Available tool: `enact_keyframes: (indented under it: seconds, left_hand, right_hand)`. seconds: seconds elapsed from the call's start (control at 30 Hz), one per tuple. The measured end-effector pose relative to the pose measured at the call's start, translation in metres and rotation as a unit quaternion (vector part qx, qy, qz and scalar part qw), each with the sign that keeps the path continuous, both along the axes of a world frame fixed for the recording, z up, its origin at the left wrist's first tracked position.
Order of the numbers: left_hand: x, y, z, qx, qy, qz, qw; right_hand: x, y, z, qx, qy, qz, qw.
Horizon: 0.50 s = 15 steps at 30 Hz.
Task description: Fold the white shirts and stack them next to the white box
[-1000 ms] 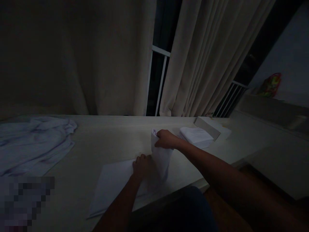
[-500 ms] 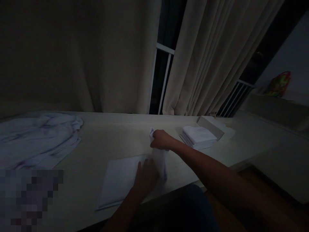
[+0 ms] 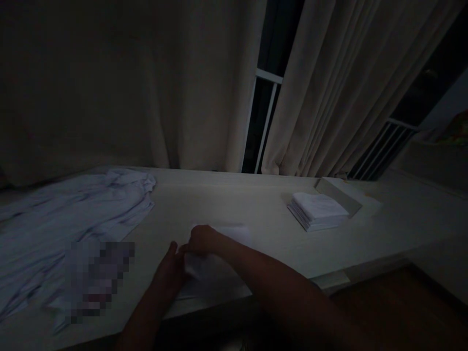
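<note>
A partly folded white cloth [image 3: 215,275] lies on the pale tabletop at its front edge, its near side in deep shadow. My right hand [image 3: 203,240] is closed on the cloth's upper left part, its arm crossing over the cloth. Against the left edge of the cloth rests my left hand [image 3: 171,268], thumb raised apart and a fingertip close to the right hand; its other fingers are dim and partly hidden. Further right sits a neat stack of folded white cloths [image 3: 318,210].
Loose, crumpled white cloth [image 3: 95,209] spreads over the table's left side, partly under a pixelated patch. Behind the stack is a pale, open box-like piece [image 3: 340,195]. Beige curtains [image 3: 204,97] hang along the table's back edge, before a dark barred window [image 3: 268,97].
My right hand has swung left and down with the cloth's raised end, laying it over toward the left. My left hand has shifted to the cloth's left edge. The view has turned left.
</note>
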<state>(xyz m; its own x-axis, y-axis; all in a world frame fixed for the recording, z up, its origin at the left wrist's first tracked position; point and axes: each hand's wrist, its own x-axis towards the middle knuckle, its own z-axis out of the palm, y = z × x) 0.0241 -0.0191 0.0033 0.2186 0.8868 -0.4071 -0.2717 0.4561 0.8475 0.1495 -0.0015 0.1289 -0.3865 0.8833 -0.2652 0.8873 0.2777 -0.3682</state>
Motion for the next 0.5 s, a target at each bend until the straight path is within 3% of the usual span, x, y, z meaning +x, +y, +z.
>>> enact_keyframes:
  seconds: [0.1,0.13,0.23,0.33,0.4,0.5]
  left_hand:
    - [-0.002,-0.007,0.008,-0.029,-0.011,-0.012,0.999]
    - [0.0,-0.01,0.01,-0.027,0.003,-0.018,0.999]
    - [0.002,-0.011,0.015,0.007,0.078,-0.042,0.996]
    - [0.0,-0.004,0.008,0.066,0.143,-0.057,0.986]
    - [-0.003,0.003,-0.003,0.1,0.17,-0.06,0.979]
    - [-0.006,0.013,-0.017,0.123,0.23,-0.044,0.964]
  right_hand:
    - [0.027,-0.011,-0.008,0.041,0.04,-0.069,0.996]
    - [0.046,-0.018,-0.01,0.095,0.053,-0.108,0.988]
    - [0.116,-0.048,-0.023,0.165,0.091,-0.21,0.959]
    - [0.166,-0.093,-0.05,0.195,0.143,-0.284,0.928]
    - [0.175,-0.123,-0.073,0.193,0.162,-0.289,0.924]
    - [0.159,-0.149,-0.106,0.207,0.158,-0.244,0.934]
